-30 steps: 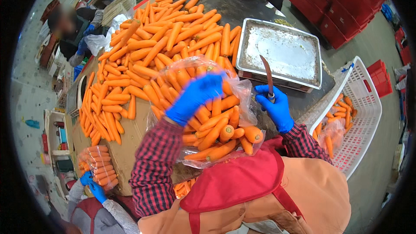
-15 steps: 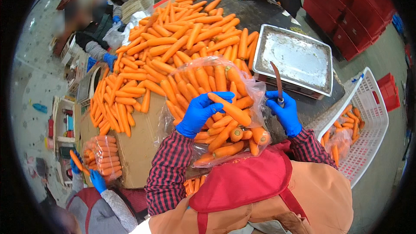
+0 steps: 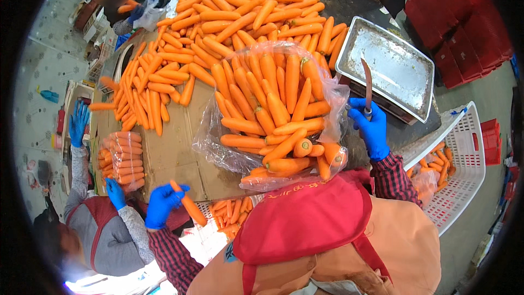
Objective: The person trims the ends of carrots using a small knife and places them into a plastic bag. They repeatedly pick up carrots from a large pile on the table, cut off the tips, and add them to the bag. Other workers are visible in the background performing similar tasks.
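Observation:
My left hand point(image 3: 165, 203), in a blue glove, grips a carrot point(image 3: 188, 204) past the table's near edge, at the lower left. Below it sits a crate of more carrots point(image 3: 232, 211). My right hand point(image 3: 372, 131), gloved in blue too, is closed round the handle of a knife point(image 3: 368, 84) with a curved, rust-brown blade pointing up. Between my hands lies a clear plastic bag point(image 3: 210, 139), spread open and full of carrots. Some carrots at its near side show their stem ends.
A large carrot heap point(image 3: 229, 19) covers the far table. A metal tray point(image 3: 387, 65) stands at right, beside a white crate point(image 3: 461, 169) holding carrots. Red crates point(image 3: 458, 27) are stacked behind. Co-workers are at left, by a packed carrot bag point(image 3: 123, 158).
My left hand has carried a carrot from above the open bag down and left past the table edge. The right hand keeps the knife. The nearby co-worker's hand has let go of a carrot.

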Demonstrator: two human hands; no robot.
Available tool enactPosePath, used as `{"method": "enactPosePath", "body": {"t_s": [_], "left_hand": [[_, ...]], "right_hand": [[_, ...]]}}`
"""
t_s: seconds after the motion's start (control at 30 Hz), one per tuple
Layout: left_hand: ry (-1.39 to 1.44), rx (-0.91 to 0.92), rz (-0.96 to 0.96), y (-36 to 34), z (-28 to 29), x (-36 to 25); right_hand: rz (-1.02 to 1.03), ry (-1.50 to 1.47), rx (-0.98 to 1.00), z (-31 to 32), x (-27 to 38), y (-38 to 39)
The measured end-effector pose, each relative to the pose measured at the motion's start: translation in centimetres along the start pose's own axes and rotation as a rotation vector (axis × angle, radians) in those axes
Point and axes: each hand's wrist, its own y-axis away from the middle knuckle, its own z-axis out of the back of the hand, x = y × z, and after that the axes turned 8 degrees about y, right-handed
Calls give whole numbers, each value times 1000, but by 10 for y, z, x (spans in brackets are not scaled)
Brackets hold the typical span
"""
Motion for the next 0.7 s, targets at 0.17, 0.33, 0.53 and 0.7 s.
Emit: {"method": "enactPosePath", "body": {"t_s": [0.17,0.33,0.53,0.7], "left_hand": [[59,-155,-245,-7,-46,16],[-341,302,-943,-79,-182,-97],[-901,331,-1184,-144,-269,-113],[-877,321,-960,-131,-268,-102]], "right_hand": [[38,3,56,-11,-2,-7],[126,36,102,-13,1,-4],[222,172,8,3,1,11],[272,96,53,-6,-20,-1]]}}
